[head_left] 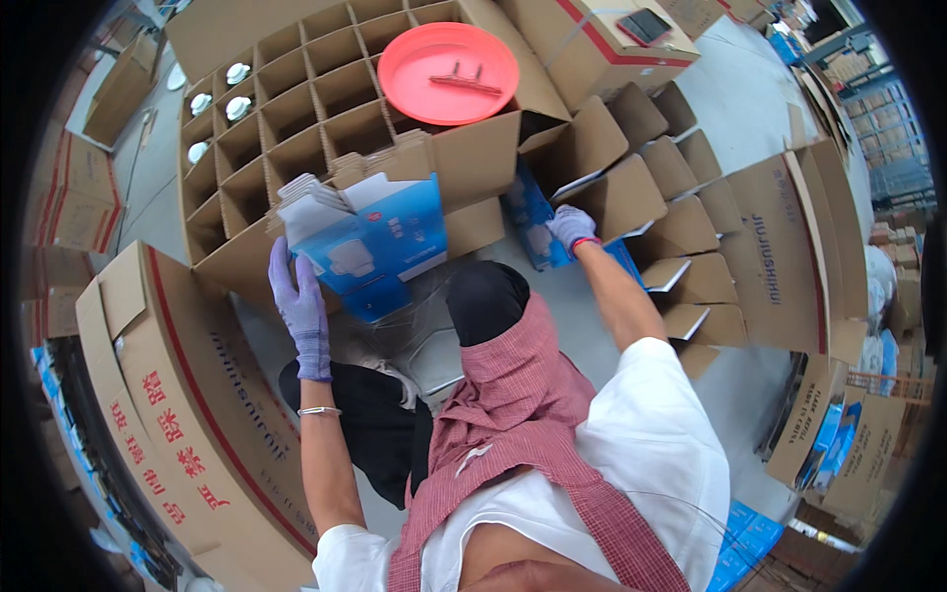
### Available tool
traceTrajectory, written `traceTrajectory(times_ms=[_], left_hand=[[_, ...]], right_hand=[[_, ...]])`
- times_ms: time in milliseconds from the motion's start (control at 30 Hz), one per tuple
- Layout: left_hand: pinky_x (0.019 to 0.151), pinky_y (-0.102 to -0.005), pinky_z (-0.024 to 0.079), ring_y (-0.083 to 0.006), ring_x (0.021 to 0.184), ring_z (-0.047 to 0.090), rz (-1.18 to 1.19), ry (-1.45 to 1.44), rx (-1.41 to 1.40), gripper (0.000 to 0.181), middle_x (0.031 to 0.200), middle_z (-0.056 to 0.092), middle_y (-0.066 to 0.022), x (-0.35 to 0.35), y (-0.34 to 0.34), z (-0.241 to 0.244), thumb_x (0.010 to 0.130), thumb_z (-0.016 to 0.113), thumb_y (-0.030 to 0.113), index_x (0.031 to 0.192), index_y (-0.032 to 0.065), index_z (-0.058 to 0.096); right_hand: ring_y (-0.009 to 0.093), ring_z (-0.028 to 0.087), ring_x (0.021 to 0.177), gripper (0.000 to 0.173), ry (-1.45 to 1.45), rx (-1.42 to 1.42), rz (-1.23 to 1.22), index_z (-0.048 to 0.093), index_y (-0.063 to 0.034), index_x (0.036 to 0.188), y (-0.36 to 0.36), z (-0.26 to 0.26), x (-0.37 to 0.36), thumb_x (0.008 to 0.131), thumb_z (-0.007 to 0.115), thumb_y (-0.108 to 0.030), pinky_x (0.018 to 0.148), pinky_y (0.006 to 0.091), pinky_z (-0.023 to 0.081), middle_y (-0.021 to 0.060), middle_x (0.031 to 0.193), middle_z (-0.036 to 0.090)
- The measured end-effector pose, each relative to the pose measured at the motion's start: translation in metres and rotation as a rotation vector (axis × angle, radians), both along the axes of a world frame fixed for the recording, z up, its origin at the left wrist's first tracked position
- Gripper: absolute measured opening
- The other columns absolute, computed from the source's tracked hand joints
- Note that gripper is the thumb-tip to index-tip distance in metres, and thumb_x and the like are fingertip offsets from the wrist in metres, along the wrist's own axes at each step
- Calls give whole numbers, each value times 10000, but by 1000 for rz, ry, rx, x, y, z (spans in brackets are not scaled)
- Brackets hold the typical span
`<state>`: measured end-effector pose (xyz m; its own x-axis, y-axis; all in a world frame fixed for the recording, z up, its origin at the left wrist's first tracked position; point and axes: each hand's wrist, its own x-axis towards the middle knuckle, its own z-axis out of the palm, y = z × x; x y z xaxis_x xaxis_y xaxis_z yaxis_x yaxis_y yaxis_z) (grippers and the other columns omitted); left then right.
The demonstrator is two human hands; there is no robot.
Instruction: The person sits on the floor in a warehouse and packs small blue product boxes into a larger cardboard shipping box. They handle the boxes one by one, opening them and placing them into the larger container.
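Observation:
My left hand (299, 303), in a purple-coated glove, is raised with its fingers apart beside the left edge of a stack of flat blue-and-white cartons (377, 244). The stack leans against a large cardboard box with dividers (285, 100). Gloved too, my right hand (573, 228) has curled fingers at a blue carton (534, 222) by the open brown cartons on the right; its exact grip is hard to see. White round caps (237, 109) show in several left cells of the divided box. On its right part rests a red plastic basin (449, 72) with a small red part inside.
A closed cardboard box (185, 399) stands at my left. Nested open cartons (666, 222) spread along my right. A phone (644, 27) lies on a strapped box (607, 55) at the back. More boxes (836, 436) stand at the far right.

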<state>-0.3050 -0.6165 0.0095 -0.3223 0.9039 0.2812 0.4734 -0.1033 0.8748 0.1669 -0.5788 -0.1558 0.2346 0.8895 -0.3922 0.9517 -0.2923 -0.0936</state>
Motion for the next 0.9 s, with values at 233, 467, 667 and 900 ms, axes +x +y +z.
traceTrajectory(times_ms=[233,467,667,900], left_hand=[[1082,-361,369,-265,1296,452,194,-521,-57,727,1445,424,-188,-30,23,-5,966,614,239,1525,5,212],[1031,-333,399,-255,1263,483,69,-260,-132,761,1379,504,-200,-63,-83,26,954,609,279,1516,-30,200],[987,-323,455,-194,1104,619,-540,-3,68,464,1192,660,-136,-20,-233,157,853,558,14,1316,-18,575],[1032,-335,416,-246,1160,574,-532,-410,27,659,1253,605,-168,16,-341,198,944,517,268,1482,-48,305]], right_hand=[[401,524,1257,800,670,394,233,434,77,1389,11,139,-150,892,578,-533,1057,397,417,293,1347,533],[273,549,1185,831,1166,426,-32,332,97,1407,-41,178,-270,855,735,-375,974,335,454,213,1273,571],[152,553,1052,388,1959,525,-208,506,-10,1226,-123,259,-229,916,616,-218,970,287,413,61,1094,593],[193,514,1200,559,1807,602,-196,386,-53,1422,-243,293,-250,867,447,-81,1069,318,365,110,1218,572]])
